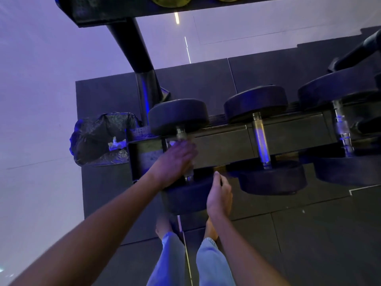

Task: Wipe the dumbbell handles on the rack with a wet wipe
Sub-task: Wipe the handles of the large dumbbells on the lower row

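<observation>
Black dumbbell heads (178,116), knurled silver handle (260,137), white wipe (174,143)

Three dumbbells (178,116) (255,102) (338,87), one rack (222,145), one bag-lined bin (99,133), one wipe (172,143), two hands (175,159) (219,195) and two bare feet (162,226) (211,230).

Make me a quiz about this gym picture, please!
1. The left hand holds the wet wipe on which dumbbell's grip? A leftmost, B middle, C rightmost.
2. True or false: the bin bag sits to the right of the rack.
3. Fill in: the ____ hand rests on the leftmost dumbbell, on its near weight.
Key: 1 A; 2 false; 3 right, the right hand.
</observation>
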